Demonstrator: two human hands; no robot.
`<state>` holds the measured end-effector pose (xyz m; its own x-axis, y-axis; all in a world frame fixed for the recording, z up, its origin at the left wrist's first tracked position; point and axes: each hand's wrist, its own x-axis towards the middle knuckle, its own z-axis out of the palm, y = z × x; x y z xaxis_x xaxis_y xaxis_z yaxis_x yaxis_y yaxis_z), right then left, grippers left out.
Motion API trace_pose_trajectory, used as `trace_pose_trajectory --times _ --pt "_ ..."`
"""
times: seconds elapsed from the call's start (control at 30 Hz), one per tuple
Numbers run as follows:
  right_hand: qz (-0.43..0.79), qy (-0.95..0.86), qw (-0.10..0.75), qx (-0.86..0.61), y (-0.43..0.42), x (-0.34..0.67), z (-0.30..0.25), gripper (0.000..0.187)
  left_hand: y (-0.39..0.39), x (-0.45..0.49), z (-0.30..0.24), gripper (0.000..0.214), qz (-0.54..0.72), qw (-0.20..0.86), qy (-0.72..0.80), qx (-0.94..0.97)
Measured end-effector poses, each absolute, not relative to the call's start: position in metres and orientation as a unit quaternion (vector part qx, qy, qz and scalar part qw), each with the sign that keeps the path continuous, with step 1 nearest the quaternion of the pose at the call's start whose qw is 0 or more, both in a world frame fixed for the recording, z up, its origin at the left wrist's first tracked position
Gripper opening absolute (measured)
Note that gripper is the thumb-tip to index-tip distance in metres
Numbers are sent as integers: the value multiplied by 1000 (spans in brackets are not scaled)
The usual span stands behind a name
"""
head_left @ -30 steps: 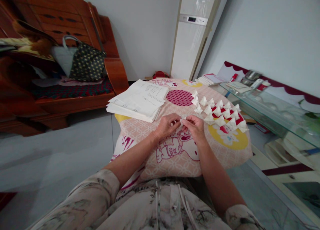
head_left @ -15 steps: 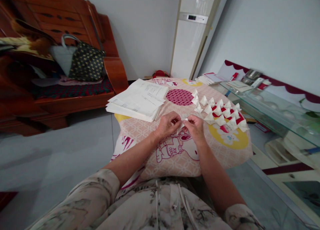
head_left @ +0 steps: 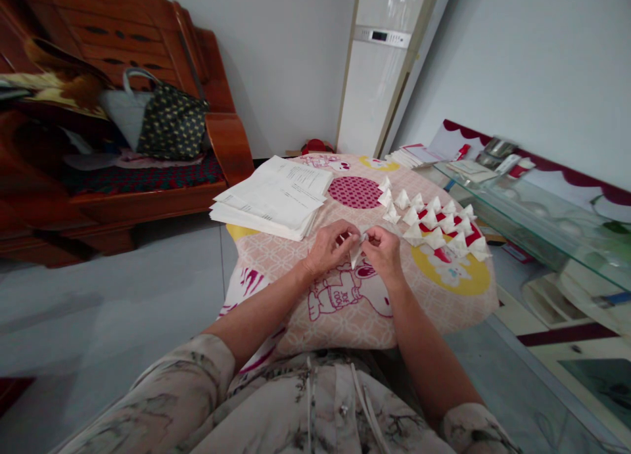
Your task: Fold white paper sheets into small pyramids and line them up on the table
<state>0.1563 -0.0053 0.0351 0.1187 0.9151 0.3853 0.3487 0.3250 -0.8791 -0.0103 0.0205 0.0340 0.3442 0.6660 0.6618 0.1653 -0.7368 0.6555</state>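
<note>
A small piece of folded white paper is pinched between my two hands, just above the patterned tablecloth. My left hand grips its left side with thumb and fingertips. On the other side my right hand closes its fingertips on the paper's upper right edge. The fingers cover much of the paper, and a pointed end hangs down below them. To the right stand several folded paper pyramids in rows, some on a red patch. A stack of printed paper sheets lies left of my hands.
The table wears a pink cloth with cartoon figures. At the right, a glass shelf holds metal bowls and small items. A wooden bench with a dotted bag stands at the left. Booklets lie at the table's far edge.
The paper has turned between my fingertips, and its pointed end now shows more plainly below them. My right hand has shifted slightly left. The sheets and pyramids stay where they were.
</note>
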Motion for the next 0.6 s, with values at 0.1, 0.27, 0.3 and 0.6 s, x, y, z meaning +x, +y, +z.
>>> trace_pose_trajectory --times 0.1,0.27,0.3,0.6 --pt "286 -602 540 -513 -7 157 37 11 24 -12 34 39 493 309 285 762" --pt "283 -614 530 -512 -9 158 40 15 30 -11 30 42 463 387 261 753" --pt "279 -618 528 -511 -9 158 40 15 31 -11 29 43 463 397 258 749" --pt "368 -624 492 -483 -9 167 42 19 32 -14 28 42 441 480 231 722"
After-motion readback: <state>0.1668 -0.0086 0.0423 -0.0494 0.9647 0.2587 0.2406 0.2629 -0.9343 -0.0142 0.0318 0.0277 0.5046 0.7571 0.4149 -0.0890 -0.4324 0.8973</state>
